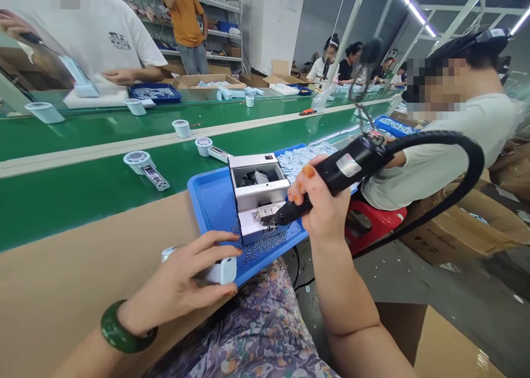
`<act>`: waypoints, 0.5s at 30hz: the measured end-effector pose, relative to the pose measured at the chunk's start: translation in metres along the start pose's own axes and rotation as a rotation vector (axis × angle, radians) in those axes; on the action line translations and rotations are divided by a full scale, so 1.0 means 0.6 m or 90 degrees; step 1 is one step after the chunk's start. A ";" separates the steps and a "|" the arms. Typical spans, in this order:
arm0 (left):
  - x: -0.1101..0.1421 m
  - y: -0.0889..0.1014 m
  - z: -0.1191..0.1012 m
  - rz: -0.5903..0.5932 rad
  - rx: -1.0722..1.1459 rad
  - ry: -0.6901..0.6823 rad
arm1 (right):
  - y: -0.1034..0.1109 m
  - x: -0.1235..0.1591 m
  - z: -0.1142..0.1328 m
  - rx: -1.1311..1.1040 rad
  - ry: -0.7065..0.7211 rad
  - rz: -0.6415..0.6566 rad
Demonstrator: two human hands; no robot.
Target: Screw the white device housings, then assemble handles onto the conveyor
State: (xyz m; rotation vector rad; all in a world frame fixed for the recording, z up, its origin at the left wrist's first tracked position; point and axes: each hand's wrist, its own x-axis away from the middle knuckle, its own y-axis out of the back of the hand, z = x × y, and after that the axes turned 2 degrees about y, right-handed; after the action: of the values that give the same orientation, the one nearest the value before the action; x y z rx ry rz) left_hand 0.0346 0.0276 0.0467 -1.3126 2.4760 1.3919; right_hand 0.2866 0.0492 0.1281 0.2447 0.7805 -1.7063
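Note:
My right hand point(321, 204) is closed around a black electric screwdriver point(345, 168) with a thick black cable. Its tip touches the outlet of a grey screw feeder box point(256, 193). That box stands in a blue tray point(209, 198) strewn with small screws. My left hand point(186, 281), with a green bangle on the wrist, lies over a small white device point(219, 269) on the brown bench edge point(62, 267), fingers curled on it.
A green conveyor belt point(83, 185) carries several white round devices point(138, 161). Co-workers stand across the belt and sit to my right point(451, 140). A second blue tray point(155, 92) and cardboard boxes point(455, 229) are nearby.

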 end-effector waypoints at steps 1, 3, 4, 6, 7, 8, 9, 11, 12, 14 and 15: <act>0.005 0.003 0.002 -0.022 0.029 0.016 | -0.004 -0.002 -0.004 0.000 -0.007 0.018; 0.017 0.008 0.004 -0.057 0.075 0.074 | -0.012 -0.007 -0.010 -0.001 -0.025 0.048; 0.023 0.010 0.004 -0.076 0.093 0.110 | -0.016 -0.010 -0.012 0.002 -0.036 0.060; 0.033 0.012 0.003 -0.113 0.126 0.174 | -0.025 -0.016 -0.017 0.021 -0.059 0.077; 0.037 0.012 0.002 -0.129 0.142 0.192 | -0.030 -0.019 -0.021 0.036 -0.073 0.082; 0.040 0.012 0.000 -0.142 0.158 0.199 | -0.034 -0.022 -0.025 0.053 -0.088 0.084; 0.041 0.012 -0.001 -0.153 0.172 0.201 | -0.038 -0.025 -0.028 0.068 -0.104 0.085; 0.043 0.012 -0.003 -0.172 0.190 0.206 | -0.045 -0.028 -0.035 0.088 -0.127 0.086; 0.043 0.012 -0.003 -0.178 0.195 0.212 | -0.048 -0.030 -0.037 0.093 -0.133 0.090; 0.043 0.011 -0.002 -0.185 0.201 0.223 | -0.051 -0.031 -0.038 0.098 -0.135 0.100; 0.043 0.010 -0.002 -0.187 0.202 0.226 | -0.051 -0.031 -0.037 0.101 -0.135 0.104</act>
State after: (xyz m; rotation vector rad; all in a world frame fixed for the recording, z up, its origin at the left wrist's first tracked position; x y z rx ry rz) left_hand 0.0141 0.0113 0.0418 -1.8713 2.4239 0.7218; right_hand 0.2585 0.0799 0.1325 0.2268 0.4570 -1.6092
